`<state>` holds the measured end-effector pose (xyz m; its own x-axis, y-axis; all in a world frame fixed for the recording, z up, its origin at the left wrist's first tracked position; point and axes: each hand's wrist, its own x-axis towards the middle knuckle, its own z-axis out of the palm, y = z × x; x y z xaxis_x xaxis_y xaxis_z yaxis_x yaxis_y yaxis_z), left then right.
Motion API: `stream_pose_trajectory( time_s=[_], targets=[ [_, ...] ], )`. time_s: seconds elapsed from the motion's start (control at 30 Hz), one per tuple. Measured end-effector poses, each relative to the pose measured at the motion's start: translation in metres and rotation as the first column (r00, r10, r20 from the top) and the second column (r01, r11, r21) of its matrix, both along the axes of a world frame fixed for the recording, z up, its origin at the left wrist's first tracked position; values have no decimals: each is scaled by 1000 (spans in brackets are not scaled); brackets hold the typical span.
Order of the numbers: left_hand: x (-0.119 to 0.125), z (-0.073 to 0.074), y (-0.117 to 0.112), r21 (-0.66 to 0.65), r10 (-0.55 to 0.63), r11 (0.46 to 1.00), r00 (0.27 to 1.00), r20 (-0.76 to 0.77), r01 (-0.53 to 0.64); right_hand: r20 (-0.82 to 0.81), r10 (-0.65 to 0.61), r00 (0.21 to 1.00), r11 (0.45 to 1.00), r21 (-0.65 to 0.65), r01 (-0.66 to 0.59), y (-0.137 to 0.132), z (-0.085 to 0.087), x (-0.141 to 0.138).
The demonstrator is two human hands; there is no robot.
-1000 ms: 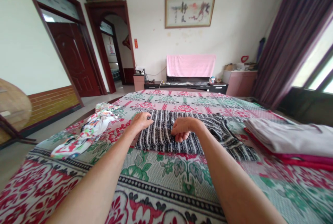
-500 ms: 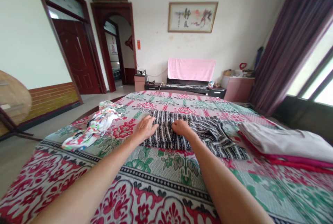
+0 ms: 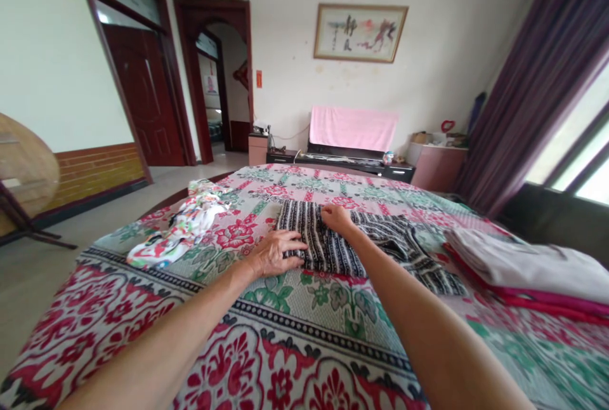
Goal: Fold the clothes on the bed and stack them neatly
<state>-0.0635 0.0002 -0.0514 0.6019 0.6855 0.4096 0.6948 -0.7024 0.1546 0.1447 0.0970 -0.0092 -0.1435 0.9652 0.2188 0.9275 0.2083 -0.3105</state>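
My left grip [image 3: 275,252] is spread on striped garment [image 3: 328,250]; right grip [image 3: 337,218] curled there, can't tell if pinching. Printed cloth [image 3: 190,224] near blanket's [image 3: 107,308] left edge.

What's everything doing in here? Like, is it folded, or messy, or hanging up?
Black-and-white striped knit garment: partly folded, lying flat
White cloth with colourful print: crumpled
Pale grey and red clothes: folded, stacked
Red, green and white flowered cover: spread out
Rectangular pink cloth: draped
Long purple fabric curtain: hanging
Left hand: open, fingers on the garment
Right hand: fingers curled at the garment, grip unclear
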Motion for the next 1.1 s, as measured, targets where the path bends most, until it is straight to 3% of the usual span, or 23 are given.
stream_pose_trajectory(
  time_s=[0.27,0.57,0.73,0.9,1.1],
  targets=[
    [4,6,-6,-41,-10,999,999,-49,8,85,-101,991,989,-97,109,47,-8,-22],
    [-1,14,-5,-61,3,998,998,-56,-7,37,-61,997,997,-44,63,53,-13,-22],
    [-3,12,-4,8,-1,1000,999,-53,1,2,-86,996,996,28,86,42,-13,-16],
    [0,18,-11,-13,-6,1000,1000,-28,6,-32,-64,997,994,83,66,18,-6,-11],
    [5,25,-15,-8,51,999,997,66,-51,-48,90,995,987,134,-83,-25,7,7]
  ],
)
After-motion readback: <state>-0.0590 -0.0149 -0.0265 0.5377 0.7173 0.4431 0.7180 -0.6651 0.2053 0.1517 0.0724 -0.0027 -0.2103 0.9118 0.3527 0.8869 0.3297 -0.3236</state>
